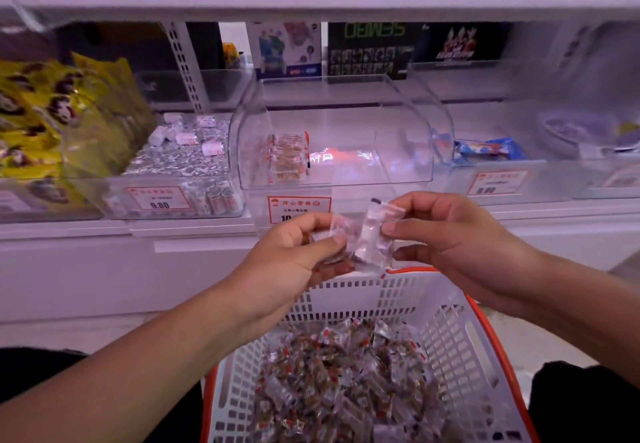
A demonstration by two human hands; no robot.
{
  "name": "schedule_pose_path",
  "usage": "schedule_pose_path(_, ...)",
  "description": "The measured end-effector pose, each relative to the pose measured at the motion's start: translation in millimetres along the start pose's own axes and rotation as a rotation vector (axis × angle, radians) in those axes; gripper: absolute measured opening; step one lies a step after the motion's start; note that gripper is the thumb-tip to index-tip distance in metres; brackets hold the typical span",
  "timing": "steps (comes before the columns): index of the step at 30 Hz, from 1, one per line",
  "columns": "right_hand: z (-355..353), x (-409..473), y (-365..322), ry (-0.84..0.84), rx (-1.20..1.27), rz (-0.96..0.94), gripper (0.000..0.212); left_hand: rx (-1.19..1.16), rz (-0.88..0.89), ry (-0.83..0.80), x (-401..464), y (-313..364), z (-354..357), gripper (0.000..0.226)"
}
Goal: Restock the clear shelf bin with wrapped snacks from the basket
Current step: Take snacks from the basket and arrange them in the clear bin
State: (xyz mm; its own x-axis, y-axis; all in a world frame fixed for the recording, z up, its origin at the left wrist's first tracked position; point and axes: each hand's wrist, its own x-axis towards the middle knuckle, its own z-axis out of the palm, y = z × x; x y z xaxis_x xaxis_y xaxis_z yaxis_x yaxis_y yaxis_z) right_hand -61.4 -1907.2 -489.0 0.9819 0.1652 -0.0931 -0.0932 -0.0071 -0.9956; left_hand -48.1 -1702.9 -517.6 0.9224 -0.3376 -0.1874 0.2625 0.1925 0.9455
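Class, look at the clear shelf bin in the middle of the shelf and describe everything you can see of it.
The clear shelf bin looks like transparent plastic, with a curved lid tilted up and open. It sits on the white shelf between neighbouring bins, above an orange-edged price label. It is nearly empty: a few wrapped snacks lie at its left side. Neither hand touches it.

White shop shelving (207, 269) fills the view, front panel plain, under a pinkish-violet light. An upper shelf board (311, 6) runs across the top, with blurred clear bins above it. A perforated white upright (185, 64) stands left of centre. Yellow printed bags (52, 120) sit at far left; beside them a bin of small silver-wrapped pieces (180, 158). Boxed goods (367, 51) line the back. Blue packets (488, 149) lie to the right. Orange-bordered price tags (159, 198) front the bins. Pale floor (519, 338) lower right.
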Motion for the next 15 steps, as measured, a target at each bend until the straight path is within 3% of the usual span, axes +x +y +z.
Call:
schedule_pose_path(3,0.2,-2.4,1.4,0.131,0.034,-0.032,0.007,0.000,0.083,0.045,-1.6,3.6,1.3,0.022)
schedule_pose_path(7,6.4,-6.7,3.8,0.179,0.187,0.003,0.012,0.026,0.175,0.065,-5.1,7.2,4.2,0.028)
schedule_pose_path(10,12.8,-8.5,9.5,0.227,0.165,-0.016,0.010,-0.004,0.169,0.075,-6.8,8.0,9.2,0.026)
schedule_pose_path(15,23.5,-13.7,17.5,0.217,0.196,-0.052,0.026,-0.089,0.148,0.118,-8.0,8.1,13.7,0.020)
